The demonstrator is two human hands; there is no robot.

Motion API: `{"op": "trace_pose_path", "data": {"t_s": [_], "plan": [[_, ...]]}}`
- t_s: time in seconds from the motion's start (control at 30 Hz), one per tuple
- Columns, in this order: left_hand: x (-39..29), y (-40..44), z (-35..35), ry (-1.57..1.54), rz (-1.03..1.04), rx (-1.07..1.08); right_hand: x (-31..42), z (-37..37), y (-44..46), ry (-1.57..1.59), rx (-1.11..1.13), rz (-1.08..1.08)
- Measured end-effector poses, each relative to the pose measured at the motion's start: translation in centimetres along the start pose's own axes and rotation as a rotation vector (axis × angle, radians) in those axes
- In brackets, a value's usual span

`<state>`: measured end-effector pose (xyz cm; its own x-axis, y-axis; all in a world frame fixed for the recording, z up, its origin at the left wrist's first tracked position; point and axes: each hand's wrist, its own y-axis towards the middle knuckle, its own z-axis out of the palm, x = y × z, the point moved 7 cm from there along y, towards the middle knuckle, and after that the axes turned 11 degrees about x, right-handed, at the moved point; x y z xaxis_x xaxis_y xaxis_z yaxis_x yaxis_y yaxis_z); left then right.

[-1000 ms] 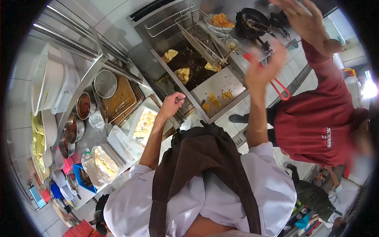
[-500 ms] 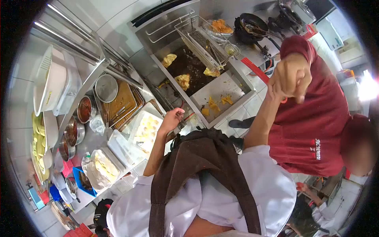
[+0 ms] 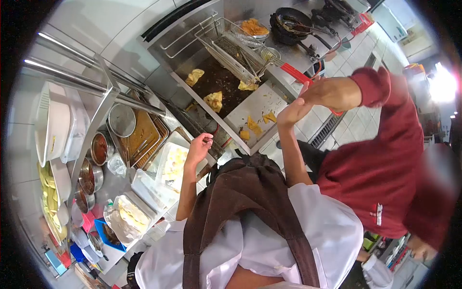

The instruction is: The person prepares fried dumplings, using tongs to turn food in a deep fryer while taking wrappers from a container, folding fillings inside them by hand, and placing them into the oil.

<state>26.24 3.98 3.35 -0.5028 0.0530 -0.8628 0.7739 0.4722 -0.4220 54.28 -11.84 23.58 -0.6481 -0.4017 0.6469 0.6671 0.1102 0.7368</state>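
Note:
My right hand (image 3: 291,111) is raised beside the fryer with its fingers stretched up. A co-worker's hand (image 3: 333,94) meets its fingertips and partly covers them. Passing under that hand is the red handle (image 3: 291,71) of a long-handled wire skimmer (image 3: 269,56), whose head sits by the fry basket. My left hand (image 3: 198,148) is loosely curled near the fryer's front left corner, with nothing visible in it. Yellow folded pieces of food (image 3: 213,101) float in the dark oil (image 3: 231,98) of the fryer. Orange fried bits (image 3: 253,125) lie on its metal ledge (image 3: 240,115).
A wire fry basket (image 3: 228,53) hangs over the oil. Black pans (image 3: 290,26) and a tray of orange chips (image 3: 252,28) stand behind. On the left counter are sauce pots (image 3: 100,148), brown trays (image 3: 144,137) and a white food container (image 3: 172,161). A co-worker in maroon (image 3: 368,168) stands close on my right.
My right hand has drawn back left from under the co-worker's fist, which has opened out and lowered over the red handle. The view has shifted slightly; my left hand stays curled.

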Motion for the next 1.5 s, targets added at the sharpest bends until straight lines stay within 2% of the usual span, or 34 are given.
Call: {"op": "trace_pose_path", "data": {"t_s": [0.07, 0.1, 0.17, 0.2, 0.27, 0.33, 0.4, 0.43, 0.5, 0.6, 0.7, 0.8, 0.83, 0.97, 1.03, 1.17, 1.23, 1.3, 1.37, 1.43, 1.47, 1.5], "plan": [[0.2, 0.0, -0.2, 0.020, 0.038, -0.024, 0.3, 1.5, 0.5, 0.027, 0.096, 0.072], [0.5, 0.1, -0.3, 0.008, 0.043, -0.035, 0.4, 1.9, 0.9, 0.036, 0.107, 0.072], [-0.1, -0.5, -0.6, 0.023, 0.049, -0.062, -0.6, 2.7, 0.9, 0.181, 0.061, 0.259], [-0.4, -0.9, -0.6, 0.046, 0.059, -0.077, -0.4, 2.9, 1.1, 0.192, 0.075, 0.268], [0.4, -1.3, -0.8, 0.009, 0.041, -0.115, -0.2, 5.2, 1.6, -0.118, 0.467, 0.290], [1.0, -1.7, -0.7, -0.030, 0.062, -0.115, -1.8, 8.0, 1.8, -0.178, 0.562, 0.324], [1.4, -2.0, -0.7, -0.056, 0.077, -0.144, -4.1, 12.3, 1.2, -0.875, 0.875, 0.085], [1.7, -2.2, -0.7, -0.047, 0.065, -0.142, -5.8, 13.5, 1.1, -0.864, 0.887, 0.083], [1.8, -2.5, -0.8, -0.040, 0.054, -0.148, -12.6, 15.1, -1.7, -1.147, 1.274, 0.380], [1.8, -3.3, -1.2, -0.082, 0.115, -0.209, -17.1, 15.9, -3.4, -1.202, 1.342, 0.373], [2.5, -4.4, -1.6, -0.073, 0.103, -0.264, -16.3, 16.0, -2.4, -1.053, 1.427, 0.296], [3.4, -5.0, -1.8, -0.055, 0.023, -0.257, -14.7, 16.3, 0.1, -1.005, 1.405, 0.253], [3.7, -5.4, -1.7, -0.042, 0.030, -0.266, -14.0, 16.4, 0.5, -0.901, 1.461, 0.336], [3.4, -5.9, -2.2, -0.102, 0.039, -0.289, -15.6, 16.6, 0.0, -0.896, 1.539, 0.505], [2.5, -6.4, -2.6, -0.143, 0.044, -0.313, -16.3, 16.3, 0.3, -0.897, 1.342, 0.565], [0.7, -6.9, -3.5, -0.253, 0.033, -0.377, -12.8, 14.7, 0.0, -0.864, 1.256, 0.486], [0.5, -7.0, -3.5, -0.268, 0.027, -0.392, -8.3, 14.8, -1.4, -0.579, 1.172, 0.470], [0.8, -7.4, -3.4, -0.280, 0.023, -0.420, -9.4, 14.7, -6.2, -0.459, 1.207, 0.581], [1.4, -7.7, -3.3, -0.283, 0.033, -0.442, -14.0, 14.2, -12.9, -0.289, 1.335, 0.862], [2.4, -8.0, -3.2, -0.308, 0.038, -0.481, -20.6, 13.8, -18.4, -0.303, 1.267, 1.077], [2.2, -8.3, -3.3, -0.307, 0.039, -0.484, -22.4, 14.4, -19.4, -0.300, 1.269, 1.074], [2.0, -8.5, -3.3, -0.274, 0.000, -0.472, -24.2, 14.2, -20.7, -0.259, 1.171, 1.288]]}}
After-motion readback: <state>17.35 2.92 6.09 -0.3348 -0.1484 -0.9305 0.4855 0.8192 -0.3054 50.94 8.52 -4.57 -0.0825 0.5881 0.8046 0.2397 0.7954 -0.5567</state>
